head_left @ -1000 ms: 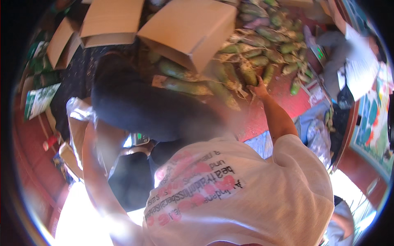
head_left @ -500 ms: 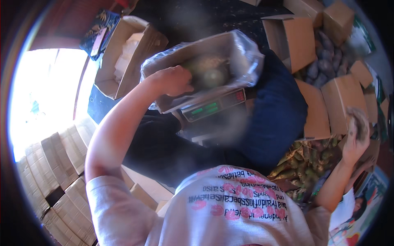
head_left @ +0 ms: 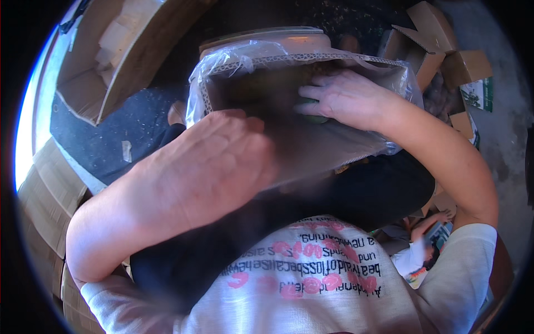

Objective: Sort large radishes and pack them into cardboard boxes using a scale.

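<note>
A cardboard box [head_left: 334, 143] with a clear plastic liner [head_left: 196, 103] folded over its rim stands close in front of me, tilted toward me. Inside, my right hand [head_left: 347, 99] reaches over the far right rim, its bent fingers over a green fruit or vegetable [head_left: 315, 118] that is mostly covered. The rest of the box's contents lie in shadow. My left hand [head_left: 219, 164] is held over the near left part of the box, slightly blurred, knuckles up and fingers curled under. Whatever those fingers hold, if anything, is hidden.
At the upper left an open cardboard box [head_left: 83, 92] holds pale packing pieces [head_left: 117, 42]. Flattened or stacked cartons [head_left: 50, 195] line the left side. More open cartons [head_left: 431, 47] stand at the upper right. Another person's arm [head_left: 427, 224] shows at the lower right.
My right hand has come from the far right into the box. My left hand has drawn back over the near edge. The box looks closer, and the scale's lit display no longer shows.
</note>
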### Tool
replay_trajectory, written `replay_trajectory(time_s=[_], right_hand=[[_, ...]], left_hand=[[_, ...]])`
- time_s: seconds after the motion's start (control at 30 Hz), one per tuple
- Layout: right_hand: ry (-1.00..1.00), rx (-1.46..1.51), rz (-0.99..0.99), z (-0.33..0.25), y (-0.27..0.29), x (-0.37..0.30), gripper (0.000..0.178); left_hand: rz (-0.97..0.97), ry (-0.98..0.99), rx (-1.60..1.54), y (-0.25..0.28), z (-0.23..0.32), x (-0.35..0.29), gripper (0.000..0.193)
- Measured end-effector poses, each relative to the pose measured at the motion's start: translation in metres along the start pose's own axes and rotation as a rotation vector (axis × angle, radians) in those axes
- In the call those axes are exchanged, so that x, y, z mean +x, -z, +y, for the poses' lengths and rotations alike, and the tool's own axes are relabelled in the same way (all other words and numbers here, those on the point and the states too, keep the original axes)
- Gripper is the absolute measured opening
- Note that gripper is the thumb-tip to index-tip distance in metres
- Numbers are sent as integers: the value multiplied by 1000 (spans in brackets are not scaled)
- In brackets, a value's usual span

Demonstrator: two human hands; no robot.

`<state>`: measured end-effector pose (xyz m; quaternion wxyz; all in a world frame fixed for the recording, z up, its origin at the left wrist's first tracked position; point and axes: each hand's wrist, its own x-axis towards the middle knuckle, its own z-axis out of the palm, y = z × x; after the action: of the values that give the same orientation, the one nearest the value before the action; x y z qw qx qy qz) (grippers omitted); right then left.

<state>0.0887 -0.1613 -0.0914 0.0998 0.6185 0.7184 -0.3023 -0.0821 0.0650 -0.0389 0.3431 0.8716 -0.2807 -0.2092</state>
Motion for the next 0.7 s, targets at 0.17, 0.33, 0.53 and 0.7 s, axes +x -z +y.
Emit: replay_trajectory(time_s=[0.17, 0.33, 0.53, 0.7], right_hand=[[-63, 118, -103, 0, 2, 9, 33], [-212, 189, -227, 17, -4, -27, 35], [-261, 184, -227, 12, 0, -24, 30], [-216, 31, -220, 16, 0, -26, 36]], left_hand=[[47, -22, -77, -11, -10, -15, 13], [105, -92, -132, -26, -26, -5, 15], [104, -75, -126, -24, -21, -3, 18], [-180, -93, -16, -14, -19, 6, 24]])
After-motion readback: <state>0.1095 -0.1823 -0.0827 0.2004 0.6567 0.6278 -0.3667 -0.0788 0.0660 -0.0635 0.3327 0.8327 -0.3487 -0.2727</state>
